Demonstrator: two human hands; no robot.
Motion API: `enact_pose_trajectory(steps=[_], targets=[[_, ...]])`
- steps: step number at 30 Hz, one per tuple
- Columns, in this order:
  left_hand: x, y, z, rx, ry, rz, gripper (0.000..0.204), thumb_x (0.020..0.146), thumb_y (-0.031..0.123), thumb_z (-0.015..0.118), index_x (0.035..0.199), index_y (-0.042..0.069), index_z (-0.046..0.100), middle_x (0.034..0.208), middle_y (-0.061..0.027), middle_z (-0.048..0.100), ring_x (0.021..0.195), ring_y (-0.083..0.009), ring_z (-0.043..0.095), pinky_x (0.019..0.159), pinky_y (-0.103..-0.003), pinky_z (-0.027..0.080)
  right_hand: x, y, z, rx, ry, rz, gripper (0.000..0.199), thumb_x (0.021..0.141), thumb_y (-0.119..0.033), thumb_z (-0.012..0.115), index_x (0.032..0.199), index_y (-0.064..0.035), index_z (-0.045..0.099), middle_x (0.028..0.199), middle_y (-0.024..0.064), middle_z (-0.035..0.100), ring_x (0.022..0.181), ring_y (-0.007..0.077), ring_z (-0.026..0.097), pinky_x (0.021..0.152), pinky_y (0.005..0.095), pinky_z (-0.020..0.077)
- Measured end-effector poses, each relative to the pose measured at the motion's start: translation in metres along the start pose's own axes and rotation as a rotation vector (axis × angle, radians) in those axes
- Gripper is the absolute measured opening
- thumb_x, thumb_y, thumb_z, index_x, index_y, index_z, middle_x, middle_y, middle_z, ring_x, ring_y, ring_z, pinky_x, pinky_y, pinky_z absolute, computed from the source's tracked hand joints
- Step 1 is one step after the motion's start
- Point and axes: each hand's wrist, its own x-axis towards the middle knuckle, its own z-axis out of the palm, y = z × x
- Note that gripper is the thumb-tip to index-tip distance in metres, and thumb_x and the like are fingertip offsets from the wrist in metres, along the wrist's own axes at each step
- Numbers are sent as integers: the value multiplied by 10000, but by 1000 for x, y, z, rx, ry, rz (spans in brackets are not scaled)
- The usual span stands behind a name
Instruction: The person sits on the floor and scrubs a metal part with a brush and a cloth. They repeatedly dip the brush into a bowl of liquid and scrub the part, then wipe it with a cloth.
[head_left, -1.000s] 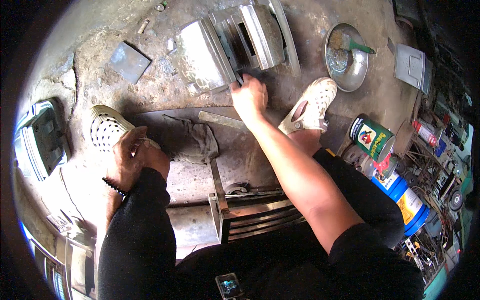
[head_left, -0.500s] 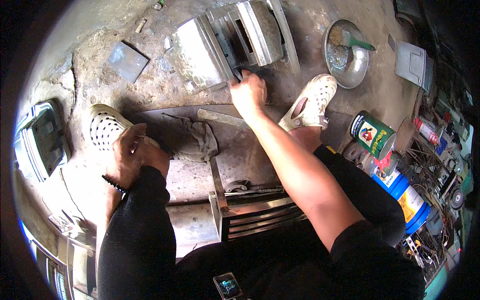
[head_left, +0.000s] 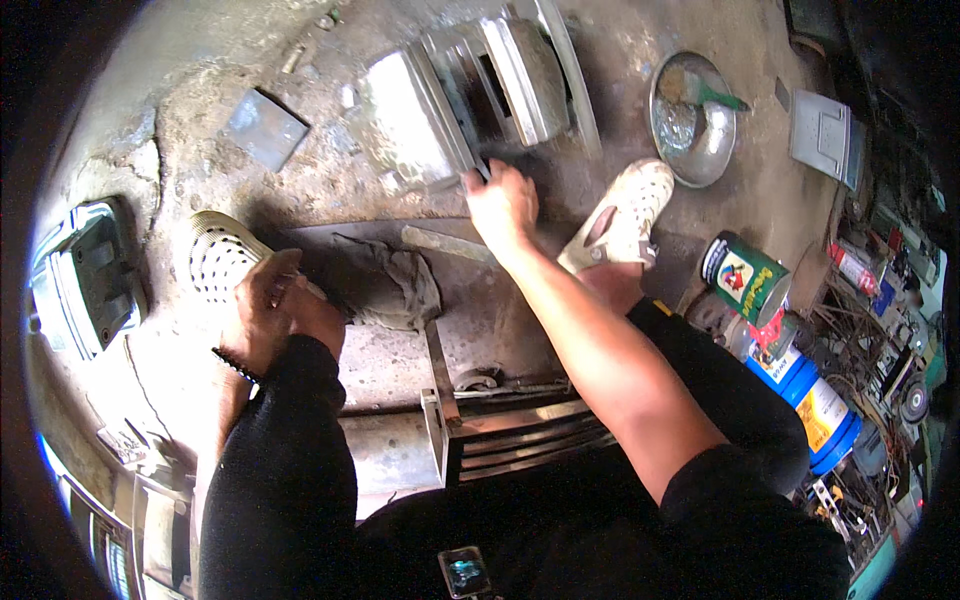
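Note:
My right hand [head_left: 505, 212] reaches to the near edge of a silvery curved metal casing [head_left: 412, 110] lying on the floor. Its fingers are closed around a small grey piece [head_left: 481, 171], mostly hidden, which meets the casing's edge. The casing has a slotted middle and a second rounded section. By my left ankle and a cream perforated clog [head_left: 222, 255] is my left hand [head_left: 262, 305], a dark beaded bracelet on its wrist. Its fingers are curled; what they hold, if anything, is hidden.
A grey cloth [head_left: 385, 285] and a flat metal strip [head_left: 445, 243] lie between my feet. Right of the casing sits a metal bowl [head_left: 715, 150] with a green-handled brush [head_left: 715, 93]. A green can [head_left: 745, 280] and blue container [head_left: 830, 435] stand right. A square plate [head_left: 265, 130] lies left.
The whole view has shifted slightly, with the scene lower in the picture. My right hand stays at the casing's near edge, and my left hand remains by the ankle.

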Motion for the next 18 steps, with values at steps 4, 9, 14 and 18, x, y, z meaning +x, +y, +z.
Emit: enact_pose_trajectory(steps=[4,9,14,18], targets=[[0,3,-1,-1,-21,0,352,961,114,617,1273,-49,597,1186,-187,684,1058,-257,675,905,-355,550,2,-1,1,48,-19,19,500,859,-393,693,1173,-4,667,1088,240,692,1025,412,646,973,475,488],[1,7,-3,18,-6,28,349,963,111,609,1274,-48,597,1188,-189,683,1074,-258,665,937,-367,532,12,2,-1,102,-60,-3,494,833,-387,725,1137,-2,674,1046,238,686,969,432,655,910,500,522],[0,12,-2,13,-14,-38,332,966,97,594,1267,-43,603,1182,-189,683,1062,-256,663,939,-356,527,4,5,2,-78,21,-90,456,850,-383,706,1105,-5,690,1031,261,683,1014,436,654,917,504,517],[2,13,-1,7,7,8,321,958,104,603,1252,-25,618,1164,-172,692,1068,-254,665,916,-356,531,3,4,2,53,22,-30,492,863,-432,678,1091,4,689,1038,270,688,990,454,653,896,509,521]])
